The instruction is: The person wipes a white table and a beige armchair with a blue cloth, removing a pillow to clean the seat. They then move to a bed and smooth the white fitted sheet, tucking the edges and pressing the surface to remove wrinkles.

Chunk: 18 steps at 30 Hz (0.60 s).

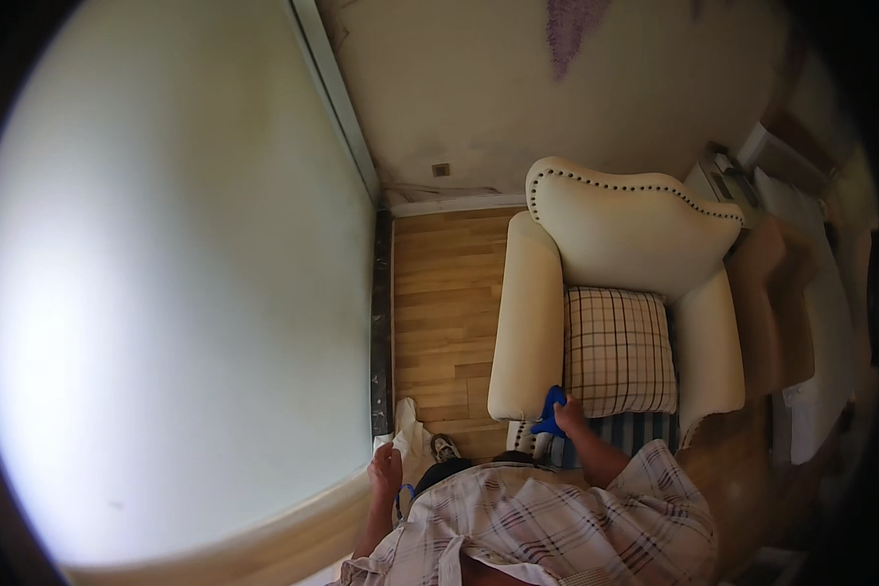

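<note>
My right hand (pixel 570 414) grips a crumpled blue cloth (pixel 553 410) at the front end of the armchair's left arm. The cream armchair (pixel 630 234) has dark nailhead trim along its back. On its blue-striped seat (pixel 633 431) lies a checked cushion (pixel 619 348), close to my right hand. My left hand (pixel 386 472) is raised beside the frosted glass panel (pixel 249 308), fingers curled. White sheet-like material (pixel 414 439) shows just beyond that hand; whether the fingers hold it cannot be made out. A blue loop (pixel 404 497) shows near my left wrist.
Wood flooring (pixel 447 293) runs between the armchair and the dark stone sill (pixel 382 329) under the glass. A wall with a brass-coloured socket plate (pixel 440 170) stands behind. At right are a brown padded piece (pixel 769 315), a bed (pixel 828 351) and a bedside cabinet (pixel 729 183).
</note>
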{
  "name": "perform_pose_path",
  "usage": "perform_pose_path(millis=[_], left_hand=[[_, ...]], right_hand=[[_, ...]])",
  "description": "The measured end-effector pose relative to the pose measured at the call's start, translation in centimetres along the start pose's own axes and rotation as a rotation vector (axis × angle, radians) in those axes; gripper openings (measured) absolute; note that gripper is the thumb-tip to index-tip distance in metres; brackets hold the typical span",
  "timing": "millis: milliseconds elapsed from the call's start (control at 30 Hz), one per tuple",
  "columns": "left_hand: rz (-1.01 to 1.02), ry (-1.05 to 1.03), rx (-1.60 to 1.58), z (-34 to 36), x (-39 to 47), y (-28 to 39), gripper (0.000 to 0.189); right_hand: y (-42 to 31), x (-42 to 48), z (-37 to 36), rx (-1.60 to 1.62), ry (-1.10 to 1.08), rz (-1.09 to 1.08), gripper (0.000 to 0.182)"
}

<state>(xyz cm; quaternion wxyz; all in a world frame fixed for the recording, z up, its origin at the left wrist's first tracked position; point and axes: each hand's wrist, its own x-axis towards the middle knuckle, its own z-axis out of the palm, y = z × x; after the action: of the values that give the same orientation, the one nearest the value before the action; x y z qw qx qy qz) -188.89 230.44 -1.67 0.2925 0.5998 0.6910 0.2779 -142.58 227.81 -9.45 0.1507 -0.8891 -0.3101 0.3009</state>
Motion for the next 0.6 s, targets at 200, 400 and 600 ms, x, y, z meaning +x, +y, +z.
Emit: perform_pose_path(millis=[200, 400, 600], left_hand=[[0.110, -0.052, -0.041, -2.7, 10.6, 0.8, 0.023], [0.037, -0.219, -0.123, 0.8, 18.5, 4.4, 0.028], [0.132, -0.318, 0.056, 3.3, 27.7, 5.0, 0.033]], right_hand=[[-5.4, 0.2, -1.1, 0.172, 0.051, 0.090, 0.047], [-11.3, 11.1, -6.0, 0.434, 0.485, -0.093, 0.032], [-31.5, 22.3, -19.3, 0.611, 0.885, -0.457, 0.031]])
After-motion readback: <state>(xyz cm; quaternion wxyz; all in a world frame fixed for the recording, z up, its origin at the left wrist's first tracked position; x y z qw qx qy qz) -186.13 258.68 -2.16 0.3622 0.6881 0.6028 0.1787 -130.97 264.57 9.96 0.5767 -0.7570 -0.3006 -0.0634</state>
